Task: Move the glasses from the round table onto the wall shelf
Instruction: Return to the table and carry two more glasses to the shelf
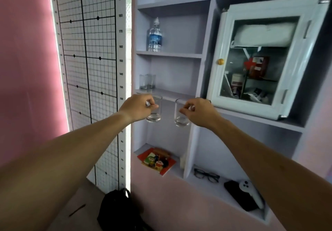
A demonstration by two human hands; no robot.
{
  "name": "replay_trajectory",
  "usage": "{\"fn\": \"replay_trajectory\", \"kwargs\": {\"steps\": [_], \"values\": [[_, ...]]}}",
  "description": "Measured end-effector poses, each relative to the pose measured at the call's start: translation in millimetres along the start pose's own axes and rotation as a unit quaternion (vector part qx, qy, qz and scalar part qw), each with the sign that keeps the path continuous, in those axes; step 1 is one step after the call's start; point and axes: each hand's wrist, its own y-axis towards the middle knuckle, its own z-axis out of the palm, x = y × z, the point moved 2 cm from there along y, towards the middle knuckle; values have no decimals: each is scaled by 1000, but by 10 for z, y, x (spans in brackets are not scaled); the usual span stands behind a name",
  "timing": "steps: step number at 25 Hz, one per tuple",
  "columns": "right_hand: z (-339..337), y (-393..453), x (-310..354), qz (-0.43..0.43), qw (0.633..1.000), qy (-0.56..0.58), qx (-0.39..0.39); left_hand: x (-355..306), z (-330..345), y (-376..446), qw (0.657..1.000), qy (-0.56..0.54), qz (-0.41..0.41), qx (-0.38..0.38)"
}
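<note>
While both arms reach toward the wall shelf (pixel 167 94), the left hand (pixel 138 107) pinches the rim of a clear glass (pixel 156 116) between thumb and curled fingers, and the right hand (pixel 199 111) pinches a second glass (pixel 180 119) the same way. Both glasses hang upright in the air, side by side and apart, just below the shelf board's front edge. Above and just beyond the left hand, two more glasses (pixel 147 81) stand together on that board at its left end. Higher up, a water bottle (pixel 154 36) stands on the next board. Above the right hand sits a white cabinet (pixel 269 58) with a glass door. Below the hands lie a colourful booklet (pixel 157 160), black spectacles (pixel 206 175) and a white controller (pixel 251 193). Left of the left hand hangs a posture chart (pixel 89 69).
</note>
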Motion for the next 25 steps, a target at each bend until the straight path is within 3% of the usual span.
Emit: {"fn": "replay_trajectory", "kwargs": {"steps": [9, 25], "values": [[489, 1745, 95, -6, 999, -13, -48, 1039, -80, 1489, 999, 2, 4, -33], [1281, 3103, -459, -17, 997, 60, -50, 1621, 378, 2493, 1000, 14, -16, -22]]}}
